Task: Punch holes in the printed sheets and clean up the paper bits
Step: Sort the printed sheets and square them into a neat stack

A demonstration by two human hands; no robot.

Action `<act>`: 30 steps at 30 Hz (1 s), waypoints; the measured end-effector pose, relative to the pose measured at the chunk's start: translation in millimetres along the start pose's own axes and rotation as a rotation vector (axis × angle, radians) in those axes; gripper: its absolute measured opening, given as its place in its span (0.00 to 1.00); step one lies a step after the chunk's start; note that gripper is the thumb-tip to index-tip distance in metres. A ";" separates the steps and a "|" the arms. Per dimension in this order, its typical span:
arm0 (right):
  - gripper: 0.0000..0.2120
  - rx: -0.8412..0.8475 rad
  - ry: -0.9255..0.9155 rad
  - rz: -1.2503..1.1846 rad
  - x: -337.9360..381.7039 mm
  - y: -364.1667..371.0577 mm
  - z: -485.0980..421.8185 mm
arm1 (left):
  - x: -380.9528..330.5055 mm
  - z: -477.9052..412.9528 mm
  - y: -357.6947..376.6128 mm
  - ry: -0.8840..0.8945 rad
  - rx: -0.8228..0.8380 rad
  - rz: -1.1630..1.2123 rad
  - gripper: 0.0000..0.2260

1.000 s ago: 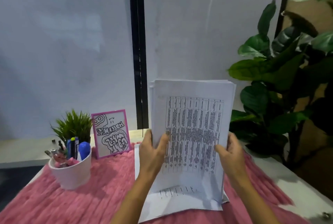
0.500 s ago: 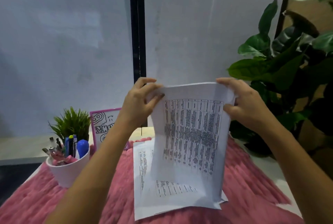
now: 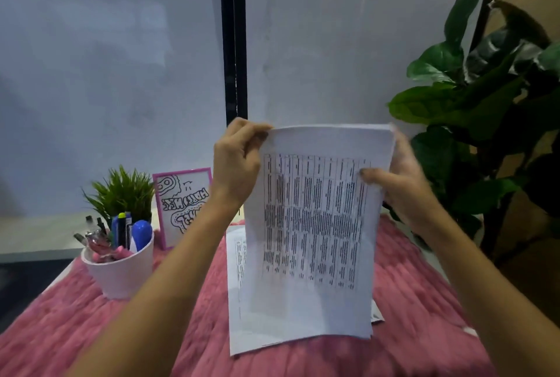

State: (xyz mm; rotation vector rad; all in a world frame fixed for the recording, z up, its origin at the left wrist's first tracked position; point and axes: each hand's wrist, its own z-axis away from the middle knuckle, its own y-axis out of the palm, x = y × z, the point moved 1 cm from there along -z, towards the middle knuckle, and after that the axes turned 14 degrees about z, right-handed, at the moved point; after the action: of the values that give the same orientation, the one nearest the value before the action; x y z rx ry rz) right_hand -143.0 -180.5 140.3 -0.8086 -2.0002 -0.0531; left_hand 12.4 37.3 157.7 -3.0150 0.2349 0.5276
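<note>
Holds a stack of printed sheets (image 3: pixel 315 225) upright in both hands, printed table facing the camera, over the middle of a pink fuzzy cloth (image 3: pixel 181 331). Pinches the top left corner of the stack with the left hand (image 3: pixel 236 164), fingers curled over the upper edge. Grasps the right edge near the top with the right hand (image 3: pixel 403 182), thumb pressed flat on the printed front, the other fingers mostly hidden behind the paper. Blurred there, so no finer detail of that grip.

Hangs slightly bowed, with the lower edge down over more loose sheets (image 3: pixel 238 255) lying flat on the cloth. Cannot tell whether that edge touches them. Peeking out to the left of and below the held stack, the flat sheets, with a strip of print along the near side.

Left on the cloth, well apart from the paper, a white pot (image 3: pixel 121 273) crammed with pens (image 3: pixel 121 228) and markers. Just behind the pot, a small green plant (image 3: pixel 121 191) with spiky leaves. Beside it, propped upright, a pink-framed card (image 3: pixel 181 203) with black doodle lettering, partly covered by the left forearm.

On the right, close behind the right hand, a big leafy plant (image 3: pixel 472 109) with dark broad leaves. At the back, pale frosted panels split by a black post (image 3: pixel 233 43) rising straight above the left hand.
</note>
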 end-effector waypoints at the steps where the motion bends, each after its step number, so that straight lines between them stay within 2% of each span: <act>1: 0.26 0.031 0.028 0.010 -6.5 7.2 3.0 | -5.0 -2.1 0.7 -0.007 -0.064 0.025 0.11; 3: 0.12 -0.027 0.040 0.075 -13.2 18.6 8.1 | -12.4 -4.0 0.0 -0.098 -0.182 0.198 0.12; 4: 0.10 -0.084 0.030 0.078 -14.4 22.0 8.6 | -16.5 -2.1 -1.2 -0.214 -0.199 0.350 0.17; 6: 0.10 -0.175 0.012 0.003 -15.3 25.1 7.8 | -15.5 12.1 -0.7 -0.478 -0.054 0.592 0.26; 8: 0.11 -0.232 -0.003 -0.083 -13.7 26.2 4.8 | -6.2 34.5 4.3 -0.588 0.132 0.535 0.22; 9: 0.12 -0.250 -0.015 -0.084 -12.6 26.7 3.2 | -2.1 43.3 6.6 -0.592 0.133 0.476 0.17; 13: 0.11 -0.248 -0.045 -0.088 -9.7 33.0 6.2 | 3.9 58.1 12.8 -0.432 -0.045 0.334 0.04; 15: 0.12 -0.219 -0.011 -0.086 -16.3 36.3 11.5 | 5.9 72.4 16.9 -0.461 -0.085 0.322 0.06; 19: 0.13 -0.173 0.144 -0.056 -55.1 48.5 27.7 | 31.7 117.7 16.9 -0.723 -0.079 0.264 0.09; 23: 0.05 -0.095 0.235 0.091 -88.9 68.7 36.0 | 45.0 135.7 15.4 -0.799 0.029 0.242 0.04; 25: 0.05 -0.158 0.265 0.119 -99.3 68.5 30.1 | 48.1 131.8 17.8 -0.879 0.048 0.234 0.11; 28: 0.08 -0.329 0.390 0.037 -115.4 53.1 20.9 | 63.4 136.5 14.0 -1.228 0.002 0.230 0.27; 30: 0.11 -0.379 0.553 -0.132 -135.8 39.6 25.2 | 75.7 154.5 8.8 -1.235 0.203 -0.056 0.31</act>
State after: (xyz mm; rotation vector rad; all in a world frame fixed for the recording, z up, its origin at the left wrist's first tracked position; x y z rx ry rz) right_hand -94.3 -211.3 8.7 -0.7872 -1.5262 -0.6772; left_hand 30.1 33.1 -13.6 -1.9725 0.0908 1.9830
